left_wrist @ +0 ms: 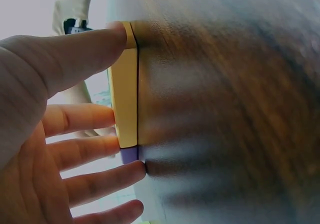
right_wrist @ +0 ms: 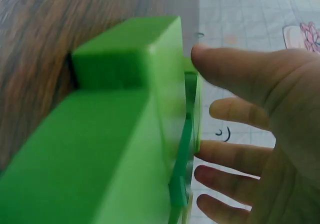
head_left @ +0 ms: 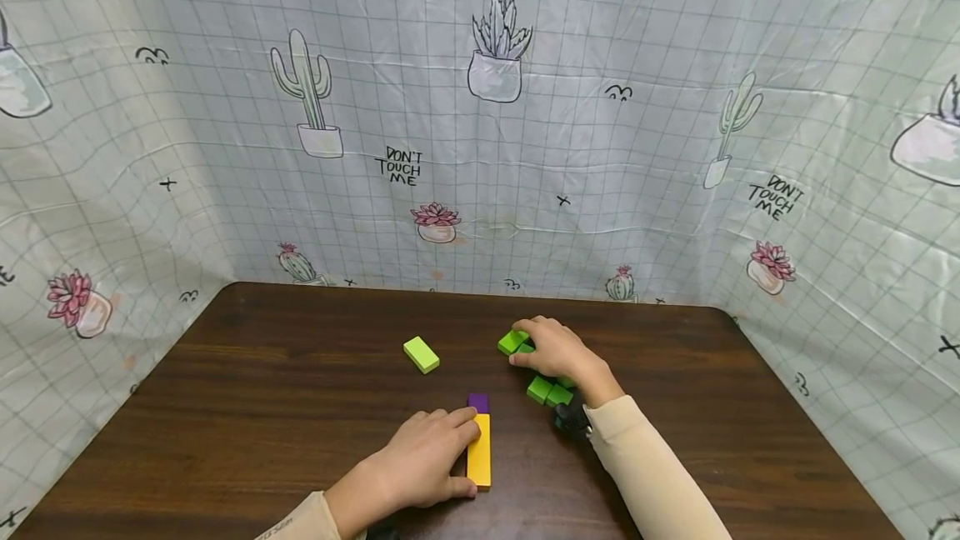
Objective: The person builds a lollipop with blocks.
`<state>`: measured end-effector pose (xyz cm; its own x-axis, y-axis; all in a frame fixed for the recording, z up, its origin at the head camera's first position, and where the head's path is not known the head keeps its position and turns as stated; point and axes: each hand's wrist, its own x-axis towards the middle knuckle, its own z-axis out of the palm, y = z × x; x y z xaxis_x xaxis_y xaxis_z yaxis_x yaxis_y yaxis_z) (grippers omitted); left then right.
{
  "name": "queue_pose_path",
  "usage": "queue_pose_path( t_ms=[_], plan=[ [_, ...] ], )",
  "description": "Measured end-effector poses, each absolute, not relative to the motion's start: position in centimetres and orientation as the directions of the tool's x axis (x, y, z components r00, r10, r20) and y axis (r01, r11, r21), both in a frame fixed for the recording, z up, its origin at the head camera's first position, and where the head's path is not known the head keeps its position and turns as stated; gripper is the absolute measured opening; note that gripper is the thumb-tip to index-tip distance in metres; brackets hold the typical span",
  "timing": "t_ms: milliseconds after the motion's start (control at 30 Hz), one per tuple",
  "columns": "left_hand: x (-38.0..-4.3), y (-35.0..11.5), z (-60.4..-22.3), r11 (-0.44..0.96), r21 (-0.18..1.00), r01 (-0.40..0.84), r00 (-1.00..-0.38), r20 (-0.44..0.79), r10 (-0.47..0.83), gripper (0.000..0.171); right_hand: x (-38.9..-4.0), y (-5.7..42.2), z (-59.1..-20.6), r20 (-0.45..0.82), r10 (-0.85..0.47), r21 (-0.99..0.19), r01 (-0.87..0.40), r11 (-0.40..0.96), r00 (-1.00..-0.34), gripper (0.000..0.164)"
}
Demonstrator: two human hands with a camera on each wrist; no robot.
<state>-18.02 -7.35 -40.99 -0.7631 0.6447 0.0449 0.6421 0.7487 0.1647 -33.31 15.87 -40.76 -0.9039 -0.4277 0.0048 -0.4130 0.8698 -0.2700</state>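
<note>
A long yellow block (head_left: 482, 455) lies on the brown table with a purple block (head_left: 477, 402) against its far end. My left hand (head_left: 426, 458) rests along the yellow block's left side; the thumb touches its near end. In the left wrist view the fingers (left_wrist: 92, 146) are nearly straight, with tips at the side of the yellow block (left_wrist: 126, 96) and near the purple block (left_wrist: 129, 155). My right hand (head_left: 557, 348) is over a group of green blocks (head_left: 538, 390), thumb and fingers spread about one green block (head_left: 512, 342). Whether they touch it is unclear.
A lime-green block (head_left: 422, 354) lies apart, left of the green group. A black wrist device (head_left: 572, 417) covers part of that group. Behind the table (head_left: 300, 382) hangs a grid-patterned curtain (head_left: 450, 123) with cactus prints.
</note>
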Motion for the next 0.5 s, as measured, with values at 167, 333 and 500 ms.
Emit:
queue_pose_path(
  t_ms=[167,333,500],
  plan=[
    [-18.0,-7.3,-40.9,0.748,0.167,0.643,-0.762,0.041,0.646,0.053,-33.2,15.4,-40.8,0.001,-0.420,-0.240,-0.407,0.881,-0.908,0.049],
    [-17.9,-7.3,-40.9,0.751,0.176,0.637,-0.766,0.034,0.642,0.052,-32.7,14.9,-40.7,0.020,-0.451,-0.199,-0.446,0.873,-0.892,0.045],
    [-17.9,-7.3,-40.9,0.752,0.179,0.635,-0.767,0.031,0.641,0.053,-32.1,14.3,-40.7,0.032,-0.499,-0.165,-0.497,0.852,-0.866,0.040]
  ],
)
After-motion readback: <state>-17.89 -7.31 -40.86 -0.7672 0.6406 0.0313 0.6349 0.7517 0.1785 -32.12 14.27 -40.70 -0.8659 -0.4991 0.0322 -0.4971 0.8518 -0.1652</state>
